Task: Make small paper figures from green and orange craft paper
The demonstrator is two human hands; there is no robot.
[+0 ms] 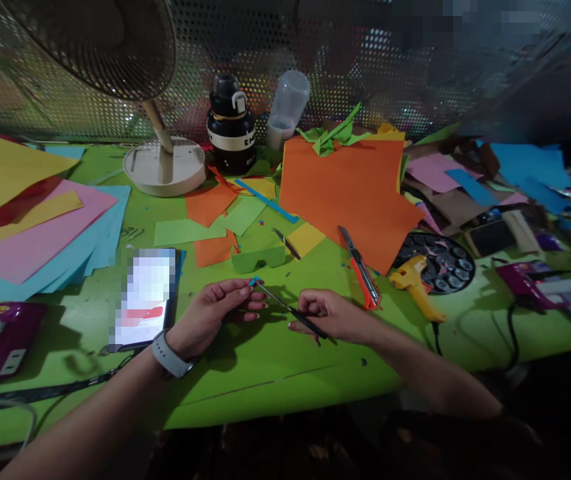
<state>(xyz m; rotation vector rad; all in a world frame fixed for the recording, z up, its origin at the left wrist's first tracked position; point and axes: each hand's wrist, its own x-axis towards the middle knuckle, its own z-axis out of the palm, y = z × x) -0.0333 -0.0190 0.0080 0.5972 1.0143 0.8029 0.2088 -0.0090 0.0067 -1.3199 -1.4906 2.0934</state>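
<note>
My left hand point(220, 310), with a pale watch band on its wrist, pinches a tiny blue piece of paper point(254, 282) between thumb and forefinger. My right hand point(332, 315) is closed around the black handles of a pair of scissors point(278, 297), seen nearly edge-on. Their thin metal blades point left, with the tips at the blue paper. Just beyond my hands stands a folded green paper strip point(258, 259). Dark tweezers point(286, 244) lie behind it, beside a yellow paper square point(306, 240).
An orange sheet point(340, 187) and a red utility knife point(360, 270) lie ahead right, near a yellow glue gun point(420, 287) with a cord. At left are a phone point(148, 300) and stacked coloured paper point(50, 233). A fan point(165, 170) and black bottle point(232, 133) stand behind.
</note>
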